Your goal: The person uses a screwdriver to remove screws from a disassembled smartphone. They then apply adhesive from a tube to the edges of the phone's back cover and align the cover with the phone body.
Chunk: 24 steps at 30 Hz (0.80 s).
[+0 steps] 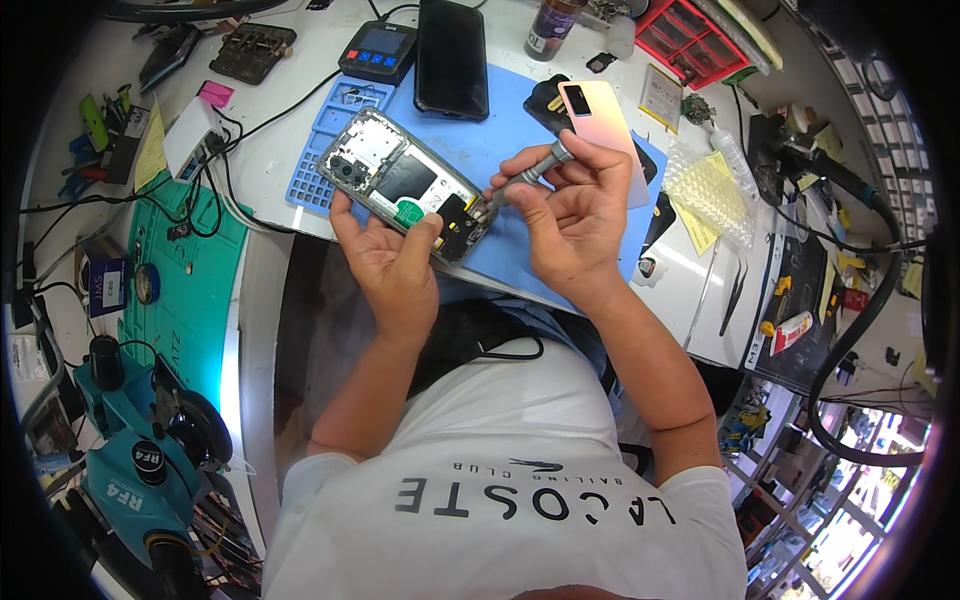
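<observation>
An opened smartphone (395,165) lies tilted in my left hand (395,265), its back cover off and its battery and inner parts showing. My left thumb presses near its lower edge while the fingers support it from below. My right hand (575,205) grips a grey screwdriver (540,168), whose tip end meets the lower right corner of the phone. Whether the tip sits in a screw is too small to tell. Under both hands spreads a blue work mat (515,245). Just beyond my right hand rests a pink-gold phone back cover (605,120).
A black phone (452,60) and a small device with a screen (378,50) stand at the mat's far edge. Bubble wrap (710,190) and tweezers (735,297) lie to the right. A red parts box (690,40) is at the back. A teal microscope (140,470) stands at lower left.
</observation>
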{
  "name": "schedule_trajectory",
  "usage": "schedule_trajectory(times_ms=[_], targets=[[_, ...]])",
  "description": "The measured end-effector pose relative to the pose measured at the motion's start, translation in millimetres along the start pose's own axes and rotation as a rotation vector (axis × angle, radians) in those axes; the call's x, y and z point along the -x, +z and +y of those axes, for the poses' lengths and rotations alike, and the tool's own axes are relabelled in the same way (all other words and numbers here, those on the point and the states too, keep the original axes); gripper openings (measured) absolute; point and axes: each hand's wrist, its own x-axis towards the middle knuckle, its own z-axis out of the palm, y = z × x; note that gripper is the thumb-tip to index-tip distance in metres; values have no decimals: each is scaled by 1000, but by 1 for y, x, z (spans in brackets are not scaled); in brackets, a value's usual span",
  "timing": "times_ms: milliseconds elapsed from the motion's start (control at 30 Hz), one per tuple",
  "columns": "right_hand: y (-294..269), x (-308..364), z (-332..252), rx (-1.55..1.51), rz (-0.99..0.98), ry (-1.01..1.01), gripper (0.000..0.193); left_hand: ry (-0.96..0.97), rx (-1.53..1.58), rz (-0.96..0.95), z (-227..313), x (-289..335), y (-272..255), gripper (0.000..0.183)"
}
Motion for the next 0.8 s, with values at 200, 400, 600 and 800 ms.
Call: schedule_trajectory(times_ms=[200, 400, 600, 800], targets=[[4, 0, 0, -24, 4, 26, 56, -2, -11, -7, -1, 0, -1, 83], [3, 0, 0, 17, -8, 7, 55, -8, -10, -3, 0, 0, 0, 82], [4, 0, -1, 31, -10, -46, 56, -12, -11, -2, -2, -1, -2, 82], [4, 0, -1, 83, 60, -48, 62, -16, -28, -2, -2, 0, -3, 84]])
